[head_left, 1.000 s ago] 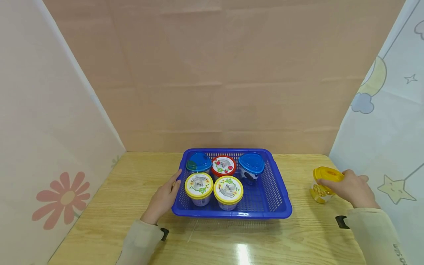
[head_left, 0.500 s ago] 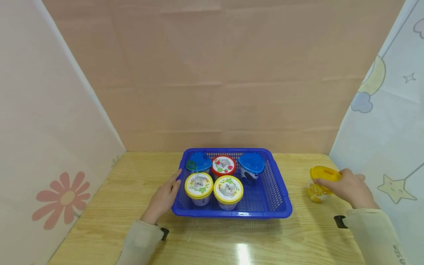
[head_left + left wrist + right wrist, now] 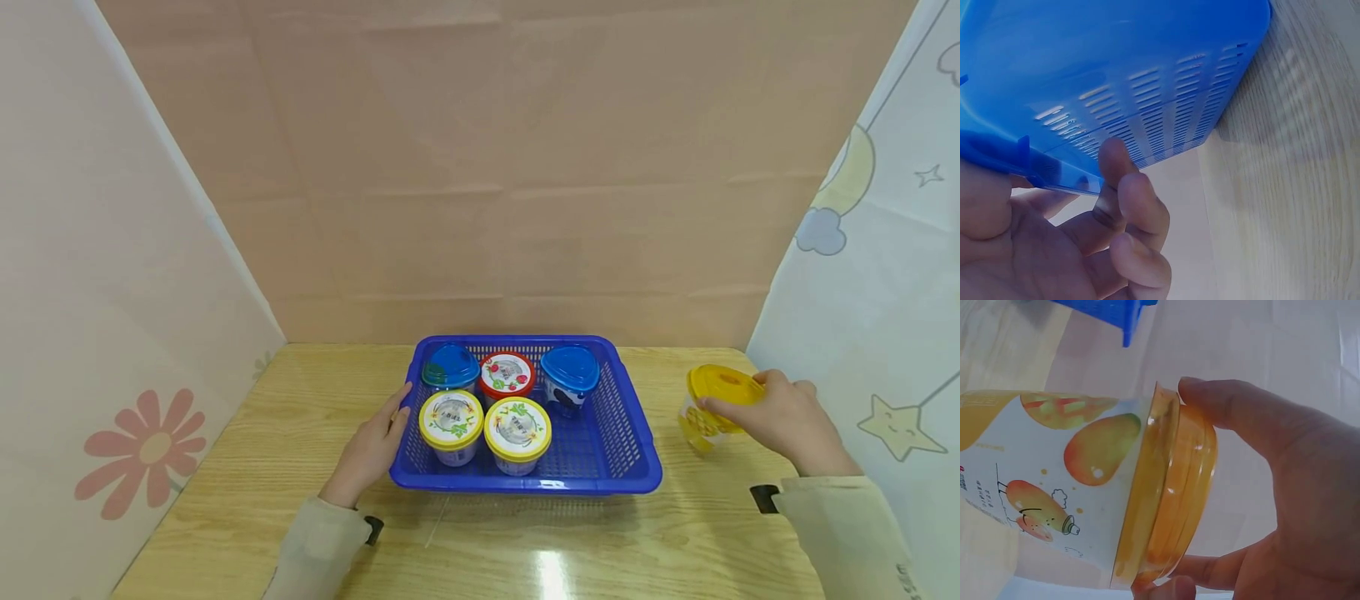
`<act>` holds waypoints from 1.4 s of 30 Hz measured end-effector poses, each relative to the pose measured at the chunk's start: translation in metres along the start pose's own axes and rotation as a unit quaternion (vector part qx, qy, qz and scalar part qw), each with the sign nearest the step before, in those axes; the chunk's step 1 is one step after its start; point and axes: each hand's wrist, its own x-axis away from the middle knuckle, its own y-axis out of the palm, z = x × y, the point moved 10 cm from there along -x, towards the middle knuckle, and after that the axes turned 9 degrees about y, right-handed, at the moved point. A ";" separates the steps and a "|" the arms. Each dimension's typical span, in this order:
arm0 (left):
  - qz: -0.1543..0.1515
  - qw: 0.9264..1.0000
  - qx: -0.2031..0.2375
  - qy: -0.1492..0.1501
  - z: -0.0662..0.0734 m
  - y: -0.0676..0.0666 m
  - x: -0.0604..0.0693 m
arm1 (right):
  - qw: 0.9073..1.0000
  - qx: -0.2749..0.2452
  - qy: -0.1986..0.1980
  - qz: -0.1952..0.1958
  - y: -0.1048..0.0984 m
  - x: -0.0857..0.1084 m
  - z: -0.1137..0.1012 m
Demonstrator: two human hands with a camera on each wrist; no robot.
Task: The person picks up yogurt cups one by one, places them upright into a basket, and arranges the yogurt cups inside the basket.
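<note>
In the head view my right hand (image 3: 798, 421) grips a mango-printed plastic cup (image 3: 701, 423) by its yellow lid (image 3: 723, 385). The cup tilts a little, off to the right of the blue basket (image 3: 525, 486). Seen from the right wrist, thumb and fingers span the rim of the amber lid (image 3: 1175, 487), and mango drawings cover the cup's side (image 3: 1054, 481). My left hand (image 3: 370, 450) holds the basket's left rim. From the left wrist, the fingers (image 3: 1141, 194) curl beside the slotted outer wall (image 3: 1141, 106); the thumb is partly hidden by the rim.
Inside the basket stand two blue-lidded cups, one with a dark blue lid (image 3: 452, 367) and one panda-printed (image 3: 570, 371), a red-rimmed cup (image 3: 507, 375), and two yellow-rimmed cups (image 3: 451, 417). Walls border the wooden table (image 3: 300, 392) at the back and both sides.
My right hand has moved the mango-printed cup left and slightly up, towards the basket. The left hand and the basket have stayed in place.
</note>
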 end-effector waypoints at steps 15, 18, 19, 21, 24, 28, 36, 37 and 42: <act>-0.010 0.995 0.097 -0.013 -0.007 0.001 -0.003 | 0.997 -0.006 -0.053 0.052 -0.029 0.033 -0.047; -0.012 0.995 0.100 -0.017 -0.007 0.001 -0.002 | 0.996 -0.002 -0.066 0.058 -0.034 0.041 -0.058; -0.012 0.995 0.101 -0.019 -0.007 0.001 -0.002 | 0.996 -0.002 -0.071 0.059 -0.036 0.044 -0.062; -0.012 0.994 0.104 -0.022 -0.007 0.001 -0.002 | 0.995 -0.002 -0.079 0.059 -0.037 0.048 -0.070; -0.012 0.994 0.109 -0.027 -0.008 0.002 -0.002 | 0.994 -0.003 -0.092 0.055 -0.038 0.054 -0.081; -0.012 0.993 0.114 -0.037 -0.009 0.003 -0.001 | 0.993 -0.005 -0.107 0.050 -0.037 0.060 -0.092; -0.012 0.994 0.105 -0.039 -0.011 0.004 -0.001 | 0.990 -0.003 -0.140 0.032 -0.029 0.065 -0.117; -0.011 0.994 0.105 -0.038 -0.011 0.004 -0.001 | 0.989 -0.002 -0.146 0.030 -0.027 0.066 -0.120; -0.011 0.992 0.118 -0.038 -0.013 0.007 0.000 | 0.987 -0.002 -0.163 0.012 -0.016 0.067 -0.134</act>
